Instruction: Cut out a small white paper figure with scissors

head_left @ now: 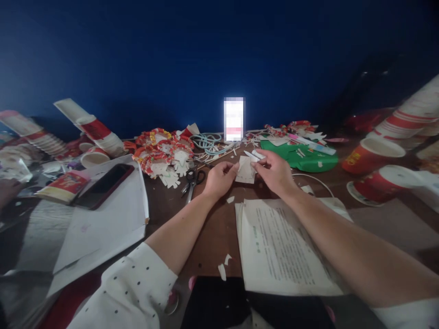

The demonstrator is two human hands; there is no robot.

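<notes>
Both hands pinch a small white paper cut-out above the brown table.

The left hand point(221, 178) and right hand point(274, 171) grip opposite edges of the small white paper cut-out point(245, 170), beyond the printed sheets point(281, 246); it looks light, floppy and easily torn, best held at its edges.

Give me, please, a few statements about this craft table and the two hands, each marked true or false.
1. Both hands hold the small white paper piece. True.
2. The scissors are in the left hand. False: they lie on the table, left of it.
3. A dark phone lies on white sheets. True.
4. The right hand grips a red cup. False: the red cup lies apart, at the right.
</notes>
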